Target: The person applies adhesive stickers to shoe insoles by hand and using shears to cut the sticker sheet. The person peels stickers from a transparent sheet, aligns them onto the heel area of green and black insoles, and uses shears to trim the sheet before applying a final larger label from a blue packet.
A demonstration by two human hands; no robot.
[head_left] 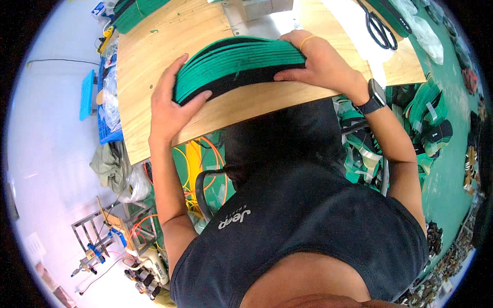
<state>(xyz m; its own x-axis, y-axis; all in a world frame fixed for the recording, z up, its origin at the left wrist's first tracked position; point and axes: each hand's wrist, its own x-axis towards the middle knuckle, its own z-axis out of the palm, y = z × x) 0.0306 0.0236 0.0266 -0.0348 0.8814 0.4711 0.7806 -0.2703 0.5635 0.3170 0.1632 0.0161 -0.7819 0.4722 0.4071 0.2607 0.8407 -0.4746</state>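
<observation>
I am looking down into a sewing or garment workshop. My hands press on a stack of green and black fabric strips (239,64) lying on a wooden tabletop (154,77). Beyond my right hand lie black scissors (379,28). Further right and below that hand, heaps of green and black cut pieces (429,120) cover the floor. Under the tabletop, below my left hand, run orange cables (197,169), and a blue plastic crate (105,110) sits to its left.

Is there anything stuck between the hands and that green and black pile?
Nothing visible. The left hand and the right hand both press straight against the ends of the stack of green and black pieces on the wooden table.
</observation>
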